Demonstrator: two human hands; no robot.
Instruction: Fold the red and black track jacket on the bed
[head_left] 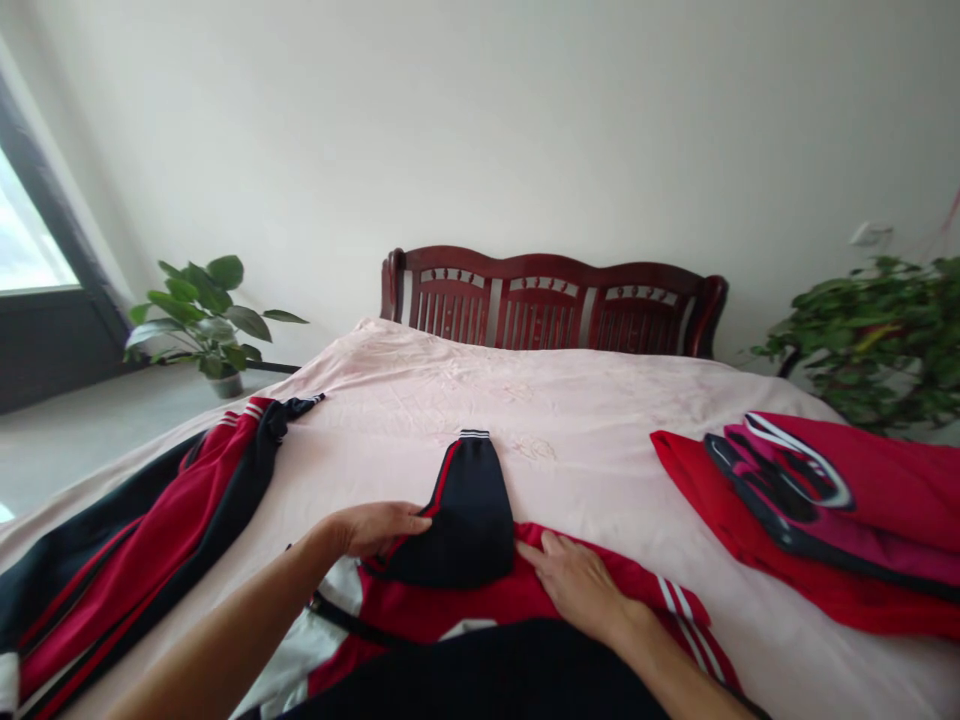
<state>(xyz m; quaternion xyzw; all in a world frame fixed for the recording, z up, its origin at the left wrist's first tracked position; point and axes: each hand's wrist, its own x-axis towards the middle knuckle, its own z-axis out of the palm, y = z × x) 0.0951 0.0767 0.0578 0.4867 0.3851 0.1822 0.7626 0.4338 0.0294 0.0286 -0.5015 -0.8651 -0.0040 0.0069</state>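
A red, black and white jacket (465, 610) lies on the pink bed sheet (570, 430) right in front of me. Its black sleeve (469, 505), with a striped cuff at the far end, is folded over the red body. My left hand (375, 527) rests on the sleeve's left edge, fingers curled and pressed against the fabric. My right hand (574, 585) lies flat on the red fabric just right of the sleeve, fingers stretched out.
Another red and black jacket (142, 540) sprawls over the bed's left side. A red garment with black trim (817, 510) lies on the right. A dark wooden headboard (551, 305) stands at the far end. Potted plants (202, 320) flank the bed.
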